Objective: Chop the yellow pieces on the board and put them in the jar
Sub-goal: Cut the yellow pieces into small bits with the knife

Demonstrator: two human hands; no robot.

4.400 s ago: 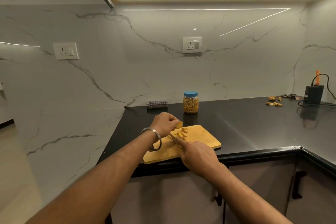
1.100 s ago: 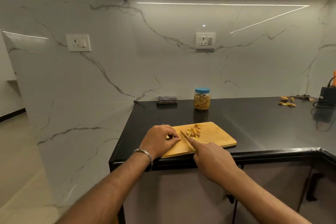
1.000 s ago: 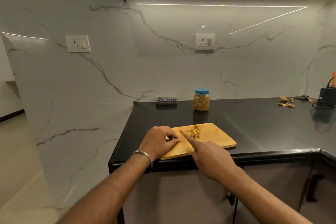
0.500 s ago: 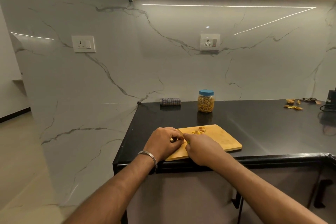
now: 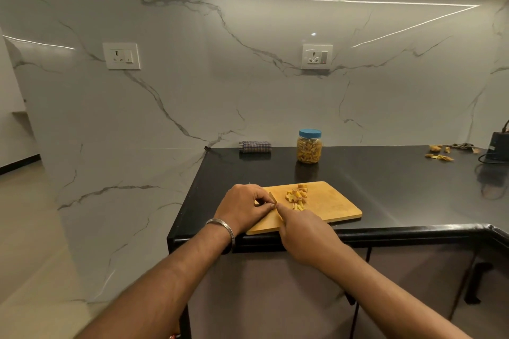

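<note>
A wooden cutting board (image 5: 333, 205) lies at the front edge of the black counter. A small heap of chopped yellow pieces (image 5: 297, 196) sits on its far middle. My left hand (image 5: 242, 208) rests on the board's left end with curled fingers pinching a small piece that is mostly hidden. My right hand (image 5: 301, 231) grips a knife, index finger stretched along it; only a thin bit of blade (image 5: 272, 197) shows beside my left fingertips. A clear jar (image 5: 309, 148) with a blue lid stands farther back, filled with yellow pieces, lid on.
A folded checked cloth (image 5: 255, 146) lies at the back by the marble wall. Yellow peel scraps (image 5: 438, 153) and a black device with a cable (image 5: 499, 146) sit at the far right. The counter's left edge (image 5: 187, 195) drops to the floor.
The view has shifted slightly. My right hand has drawn back a little from my left hand, exposing the blade tip and more of the chopped heap. My left hand stays on the board's left end.
</note>
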